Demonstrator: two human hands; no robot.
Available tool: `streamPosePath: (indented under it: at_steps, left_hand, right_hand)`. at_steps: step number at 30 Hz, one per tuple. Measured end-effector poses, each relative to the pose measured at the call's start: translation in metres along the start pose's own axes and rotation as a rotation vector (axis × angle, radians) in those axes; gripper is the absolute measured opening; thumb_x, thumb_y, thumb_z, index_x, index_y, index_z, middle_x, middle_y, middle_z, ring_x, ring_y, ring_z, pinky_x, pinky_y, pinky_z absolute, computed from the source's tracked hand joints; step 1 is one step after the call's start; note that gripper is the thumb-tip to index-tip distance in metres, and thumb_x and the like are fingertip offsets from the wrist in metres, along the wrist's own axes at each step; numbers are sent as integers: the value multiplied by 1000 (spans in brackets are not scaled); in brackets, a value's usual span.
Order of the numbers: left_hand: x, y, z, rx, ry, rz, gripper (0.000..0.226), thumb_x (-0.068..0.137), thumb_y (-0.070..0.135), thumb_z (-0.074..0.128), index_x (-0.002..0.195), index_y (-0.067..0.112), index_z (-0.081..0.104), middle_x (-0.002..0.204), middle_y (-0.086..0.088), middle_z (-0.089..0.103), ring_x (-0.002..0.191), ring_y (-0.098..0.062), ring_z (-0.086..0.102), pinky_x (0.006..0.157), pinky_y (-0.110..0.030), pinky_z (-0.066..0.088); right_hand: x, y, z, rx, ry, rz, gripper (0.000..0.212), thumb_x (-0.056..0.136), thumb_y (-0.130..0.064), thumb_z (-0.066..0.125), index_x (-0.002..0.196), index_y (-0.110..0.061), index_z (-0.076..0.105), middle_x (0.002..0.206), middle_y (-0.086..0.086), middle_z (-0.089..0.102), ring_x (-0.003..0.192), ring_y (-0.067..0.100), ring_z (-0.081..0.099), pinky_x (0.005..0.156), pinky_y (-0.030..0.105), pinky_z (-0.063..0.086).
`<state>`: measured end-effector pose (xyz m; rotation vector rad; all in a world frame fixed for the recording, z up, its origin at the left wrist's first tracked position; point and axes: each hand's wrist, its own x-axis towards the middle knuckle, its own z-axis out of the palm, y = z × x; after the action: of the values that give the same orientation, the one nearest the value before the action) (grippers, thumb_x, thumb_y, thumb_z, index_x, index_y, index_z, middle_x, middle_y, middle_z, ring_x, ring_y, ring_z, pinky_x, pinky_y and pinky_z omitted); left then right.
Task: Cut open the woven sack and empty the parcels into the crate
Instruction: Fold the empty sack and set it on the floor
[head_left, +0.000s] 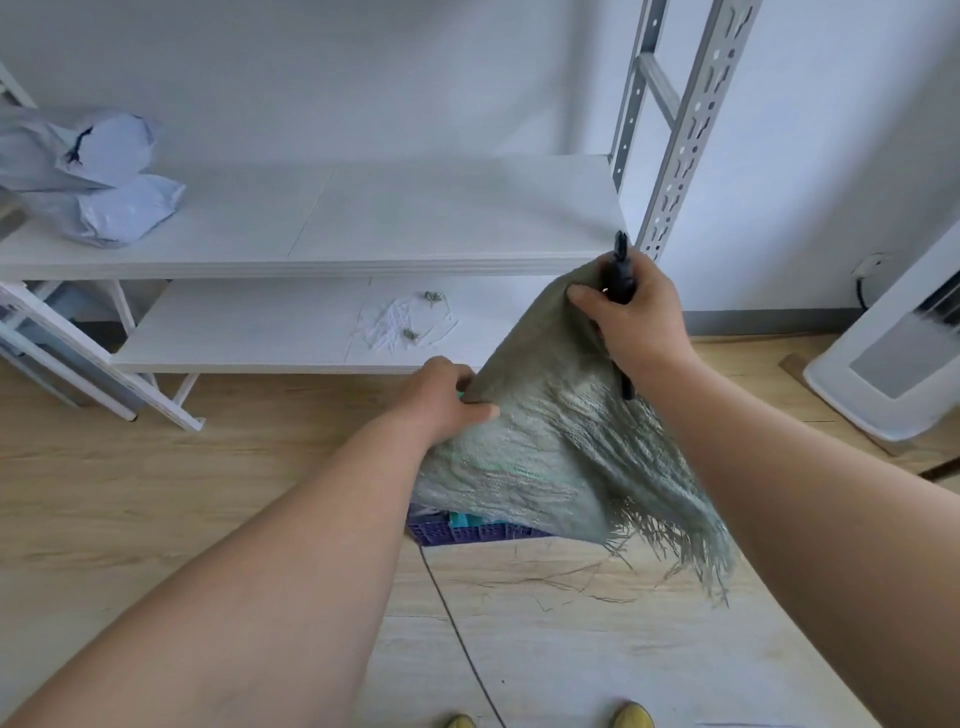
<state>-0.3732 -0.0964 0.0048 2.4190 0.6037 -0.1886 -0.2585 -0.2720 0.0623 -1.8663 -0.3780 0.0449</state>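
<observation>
So the person has the woven sack (561, 441) lifted up over the floor, held by both hands. The right hand (631, 317) is the higher one, fist closed around a bunched corner of the greenish fabric, and it's also gripping a dark tool (621, 270) in the same fist. The tip pokes out above the knuckles and another bit shows below the wrist, too blurry to say exactly what kind of cutter it is. The left hand (447, 400) sits lower and to the left, fingers pinched shut on the sack's edge, thumb laid flat on the weave.

The sack hangs slack between the two grips, and its lower right edge is all frayed, loose strands (691, 540) dangling down toward the wooden floor (156, 493). Right under it there's a purple crate (457, 532), mostly hidden by the fabric, with something teal just visible inside. Can't tell whether anything is in the sack.

Behind it all is a white shelf unit (363, 218) with a couple of grey poly mailer parcels (98, 176) stacked on the upper board, far left.
</observation>
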Motion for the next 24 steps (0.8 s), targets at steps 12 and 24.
streamPosePath:
  at_steps: [12, 24]
  left_hand:
    - [9, 45, -3, -603, -103, -573, 22, 99, 10, 41, 83, 2, 54, 76, -16, 61, 62, -26, 61, 50, -37, 56]
    - [19, 70, -28, -1359, -154, -590, 12, 95, -2, 51, 84, -3, 53, 58, -15, 56, 43, -24, 66, 49, -36, 59]
  right_hand:
    - [-12, 29, -23, 5, -154, 101, 30, 79, -12, 76, 105, -23, 67, 95, -5, 65, 83, 7, 59, 65, 8, 45]
    - [-20, 68, -20, -249, -252, 122, 16, 82, -12, 71, 91, -22, 65, 81, -10, 64, 87, 19, 62, 80, 34, 50]
